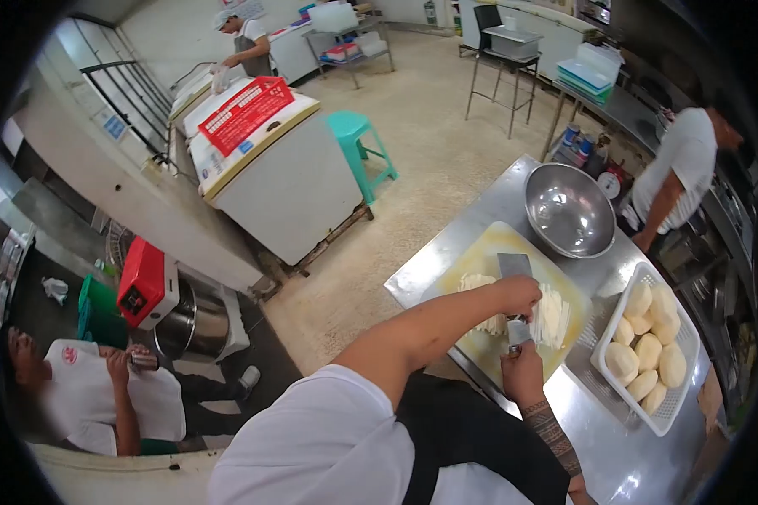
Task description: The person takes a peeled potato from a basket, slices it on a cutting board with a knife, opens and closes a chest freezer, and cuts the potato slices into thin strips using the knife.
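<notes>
My left hand is closed over a broad rectangular cleaver, its blade pointing away from me above a pale cutting board. Nearer to me, my right hand grips a second blade, a knife, which points up toward the left hand. The two tools are close together; whether they touch I cannot tell. Thin pale-yellow strips lie on the board on both sides of my left hand. They look like cut potato. My left forearm and hand hide part of the pile.
A white basket of peeled potatoes stands right of the board on the steel table. A steel bowl sits behind. One person works at right, another at lower left, a third beyond a red crate.
</notes>
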Tool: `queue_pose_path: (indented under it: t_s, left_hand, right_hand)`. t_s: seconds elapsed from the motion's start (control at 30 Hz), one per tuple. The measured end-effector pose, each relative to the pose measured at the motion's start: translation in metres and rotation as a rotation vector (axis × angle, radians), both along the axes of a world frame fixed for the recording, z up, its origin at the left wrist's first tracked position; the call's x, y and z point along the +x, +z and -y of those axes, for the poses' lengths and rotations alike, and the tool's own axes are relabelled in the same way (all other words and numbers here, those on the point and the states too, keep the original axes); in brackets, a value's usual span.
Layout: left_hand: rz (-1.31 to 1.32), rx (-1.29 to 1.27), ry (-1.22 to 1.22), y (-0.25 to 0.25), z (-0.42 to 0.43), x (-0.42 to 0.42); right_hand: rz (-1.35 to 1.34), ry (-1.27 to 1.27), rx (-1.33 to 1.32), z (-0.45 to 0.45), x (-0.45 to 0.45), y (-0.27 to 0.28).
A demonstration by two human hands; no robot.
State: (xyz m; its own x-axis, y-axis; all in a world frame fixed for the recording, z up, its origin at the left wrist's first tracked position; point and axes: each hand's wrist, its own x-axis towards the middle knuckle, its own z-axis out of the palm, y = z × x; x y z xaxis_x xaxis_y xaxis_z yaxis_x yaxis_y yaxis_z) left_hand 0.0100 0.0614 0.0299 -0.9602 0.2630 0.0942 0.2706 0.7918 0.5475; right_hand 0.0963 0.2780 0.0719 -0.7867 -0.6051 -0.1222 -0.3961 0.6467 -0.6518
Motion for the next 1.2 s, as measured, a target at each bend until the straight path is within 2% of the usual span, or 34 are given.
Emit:
queue_pose_path:
  t_s: [0.13, 0.23, 0.33, 0.4, 0.47, 0.5, 0.6, 0.67, 0.7, 0.8, 0.9, 1.0, 1.2]
  left_hand:
    - [0.028, -0.071, -0.017, -0.005, -0.017, -0.018]
    - [0.158, -0.275, -0.022, 0.015, -0.032, -0.017]
    - [0.060, -0.288, -0.033, 0.019, -0.033, -0.023]
    - [0.019, -0.132, 0.026, 0.043, -0.028, -0.023]
    - [-0.175, -0.192, -0.020, 0.070, -0.020, -0.030]
    - [-0.136, -0.167, 0.008, 0.104, -0.022, -0.028]
    - [-0.222, -0.139, 0.007, 0.152, -0.024, -0.033]
    - [-0.176, -0.167, 0.004, 0.165, -0.031, -0.039]
    - [-0.166, -0.171, -0.046, 0.159, -0.034, -0.045]
    - [-0.141, -0.201, -0.221, 0.124, -0.048, -0.061]
    - [-0.073, -0.317, -0.458, 0.082, -0.071, -0.078]
    - [-0.062, -0.309, -0.599, 0.043, -0.085, -0.088]
    - [0.068, -0.405, -0.815, 0.014, -0.089, -0.096]
  right_hand:
    - [0.007, 0.063, -0.044, -0.001, -0.005, 0.008]
    - [0.049, 0.121, -0.148, 0.002, -0.001, 0.023]
    - [0.091, 0.162, -0.253, 0.004, 0.008, 0.039]
    - [0.156, 0.154, -0.283, 0.000, 0.011, 0.050]
    - [0.426, 0.156, -0.355, -0.007, 0.008, 0.048]
    - [0.387, 0.167, -0.346, -0.010, 0.008, 0.051]
    - [0.312, 0.209, -0.285, -0.002, 0.010, 0.055]
    - [0.318, 0.234, -0.215, 0.014, 0.013, 0.045]
    - [0.341, 0.208, -0.142, 0.022, 0.017, 0.050]
    - [0.373, 0.154, -0.178, 0.043, 0.032, 0.027]
    - [0.332, 0.197, -0.096, 0.061, 0.042, 0.008]
    - [0.296, 0.192, -0.080, 0.079, 0.049, -0.007]
    - [0.286, -0.075, 0.072, 0.107, 0.051, 0.005]
